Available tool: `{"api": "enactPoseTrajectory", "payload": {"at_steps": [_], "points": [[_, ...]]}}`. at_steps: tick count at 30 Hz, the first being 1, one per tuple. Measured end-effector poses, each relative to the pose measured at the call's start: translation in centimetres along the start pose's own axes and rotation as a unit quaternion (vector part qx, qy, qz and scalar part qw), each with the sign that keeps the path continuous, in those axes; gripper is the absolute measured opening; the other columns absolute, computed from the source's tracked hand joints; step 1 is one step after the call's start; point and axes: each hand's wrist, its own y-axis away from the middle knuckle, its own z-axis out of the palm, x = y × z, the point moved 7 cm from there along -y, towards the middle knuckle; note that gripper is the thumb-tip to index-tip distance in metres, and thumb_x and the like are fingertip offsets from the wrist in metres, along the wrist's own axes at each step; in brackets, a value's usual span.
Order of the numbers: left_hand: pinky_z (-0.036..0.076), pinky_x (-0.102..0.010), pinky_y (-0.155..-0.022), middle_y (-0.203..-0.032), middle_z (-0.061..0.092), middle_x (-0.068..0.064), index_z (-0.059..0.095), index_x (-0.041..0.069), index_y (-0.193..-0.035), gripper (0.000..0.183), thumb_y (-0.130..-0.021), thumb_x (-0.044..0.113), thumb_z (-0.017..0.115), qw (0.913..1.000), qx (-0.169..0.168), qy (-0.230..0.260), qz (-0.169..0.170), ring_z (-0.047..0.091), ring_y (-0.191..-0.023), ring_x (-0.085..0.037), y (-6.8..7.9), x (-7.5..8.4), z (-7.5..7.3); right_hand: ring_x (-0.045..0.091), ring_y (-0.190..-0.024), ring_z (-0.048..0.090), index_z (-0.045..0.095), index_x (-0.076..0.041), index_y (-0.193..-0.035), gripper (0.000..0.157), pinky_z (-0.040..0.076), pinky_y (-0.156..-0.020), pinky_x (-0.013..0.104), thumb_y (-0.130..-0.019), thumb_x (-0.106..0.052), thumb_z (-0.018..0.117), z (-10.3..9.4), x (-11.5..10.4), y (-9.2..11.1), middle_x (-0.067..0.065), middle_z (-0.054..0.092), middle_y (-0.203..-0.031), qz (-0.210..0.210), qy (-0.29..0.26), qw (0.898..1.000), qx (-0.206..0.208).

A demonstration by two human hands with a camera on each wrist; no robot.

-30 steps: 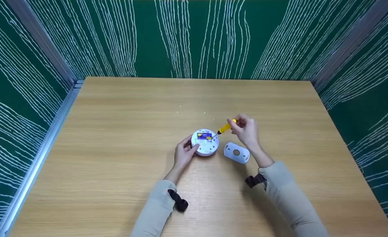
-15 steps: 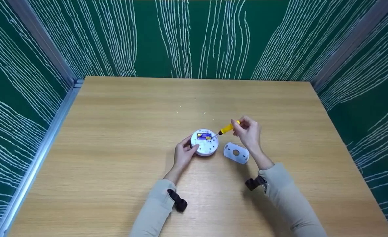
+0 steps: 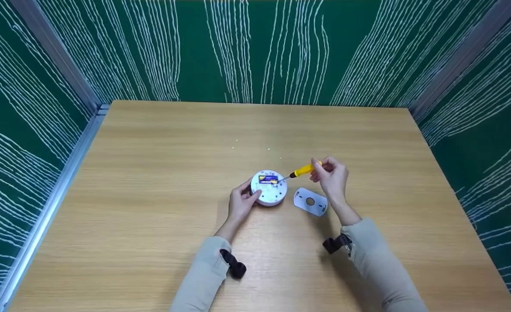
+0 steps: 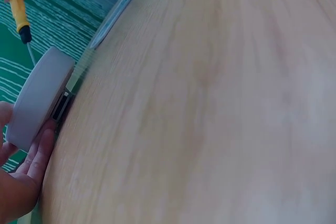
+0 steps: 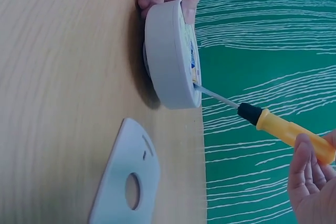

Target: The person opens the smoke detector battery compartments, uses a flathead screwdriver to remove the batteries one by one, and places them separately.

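Observation:
My left hand (image 3: 240, 204) grips a round white device (image 3: 269, 196) by its left edge, thumb on the upper face and fingers underneath. Purple and yellow batteries (image 3: 267, 179) lie in a recess in that face. My right hand (image 3: 332, 177) pinches the yellow handle of a screwdriver (image 3: 305, 170), held at a slant. Its metal tip reaches in at the right end of the batteries, as the right wrist view also shows. In the left wrist view the white side wall of the device (image 4: 39, 98) hides the batteries and the screwdriver's tip.
A white mounting plate (image 3: 303, 203) with a round central hole lies on the wooden table (image 3: 160, 182), right of the device. A few tiny white bits dot the table behind it. Green walls with white streaks enclose the back and sides.
My right hand has shifted right and slightly toward me, tilting the screwdriver's handle lower while its tip stays at the batteries. The left hand and device have hardly moved.

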Motion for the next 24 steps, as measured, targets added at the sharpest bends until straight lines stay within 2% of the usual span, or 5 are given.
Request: {"api": "enactPoseTrajectory", "payload": {"at_steps": [8,12,15,19,24], "points": [[0.053,-0.047,-0.061,-0.119,0.050,-0.026,0.046,-0.007,-0.123,0.048,-0.079,-0.001,0.063,1.0000,-0.002,-0.001,0.009,0.050,-0.055,-0.012,0.0,0.0,-0.1,0.013,-0.043,0.056,0.051,0.000,-0.071,0.025,0.052,-0.042,0.023,-0.081,-0.018,0.065,-0.6,1.4,0.4,0.005,0.059,-0.057,0.064,-0.016,0.998,0.024],[0.053,-0.047,-0.061,-0.120,0.049,-0.025,0.046,-0.006,-0.123,0.048,-0.079,-0.001,0.063,0.9999,-0.001,-0.004,0.011,0.051,-0.056,-0.017,0.1,0.0,-0.1,0.014,-0.044,0.056,0.050,0.001,-0.073,0.024,0.052,-0.043,0.024,-0.082,-0.018,0.064,-0.8,2.2,0.6,0.006,0.060,-0.059,0.094,-0.021,0.995,0.040],[0.054,-0.039,-0.055,-0.120,0.050,-0.025,0.046,-0.005,-0.124,0.049,-0.079,0.001,0.064,0.9999,-0.003,-0.001,0.014,0.051,-0.055,-0.018,-0.3,-0.8,-0.1,0.017,-0.042,0.057,0.050,0.000,-0.072,0.031,0.051,-0.040,0.025,-0.079,-0.026,0.067,-1.1,6.7,-0.6,0.011,0.060,-0.059,0.070,-0.051,0.994,0.062],[0.051,-0.023,-0.048,-0.117,0.052,-0.022,0.047,-0.003,-0.125,0.049,-0.079,0.003,0.065,0.9998,-0.002,0.004,0.018,0.049,-0.053,-0.009,-1.1,-2.4,0.0,0.020,-0.041,0.056,0.050,-0.003,-0.070,0.042,0.050,-0.037,0.027,-0.072,-0.039,0.071,-1.6,12.1,-2.0,0.014,0.060,-0.060,0.036,-0.083,0.993,0.080],[0.049,-0.019,-0.047,-0.115,0.054,-0.020,0.048,-0.001,-0.124,0.049,-0.079,0.004,0.065,0.9999,0.003,-0.001,0.016,0.049,-0.053,-0.007,-1.3,-2.7,-0.1,0.018,-0.043,0.057,0.049,-0.003,-0.071,0.034,0.051,-0.040,0.026,-0.076,-0.030,0.069,-1.8,11.0,-1.1,0.012,0.061,-0.060,0.087,-0.107,0.988,0.065]]}}
